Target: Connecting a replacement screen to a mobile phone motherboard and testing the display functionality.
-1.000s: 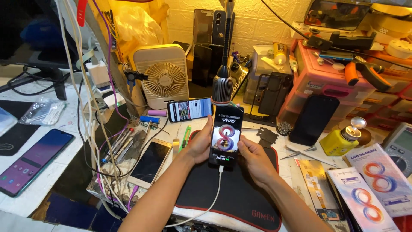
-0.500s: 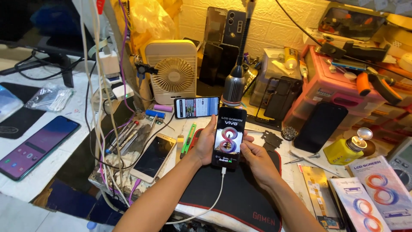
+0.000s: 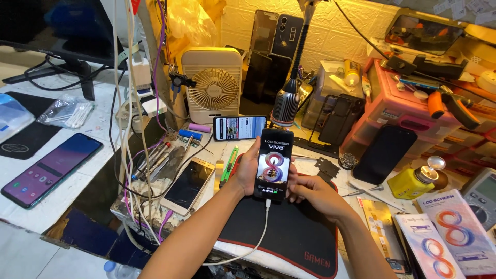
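Above the black mat point(image 3: 289, 232), our left hand point(image 3: 249, 170) and right hand point(image 3: 312, 190) grasp an upright lit phone point(image 3: 274, 164), its white cable point(image 3: 258, 235) plugged in.

A cream desk fan point(image 3: 213, 88) stands beyond the left hand point(image 3: 248, 170). A gold-edged phone point(image 3: 188, 184) lies left of it; a yellow bottle point(image 3: 413, 182) sits right of the right hand point(image 3: 310, 190).

Glossy glass phone point(image 3: 274, 164) above a matt black cloth mat point(image 3: 289, 232); smooth white plastic cable point(image 3: 257, 242).
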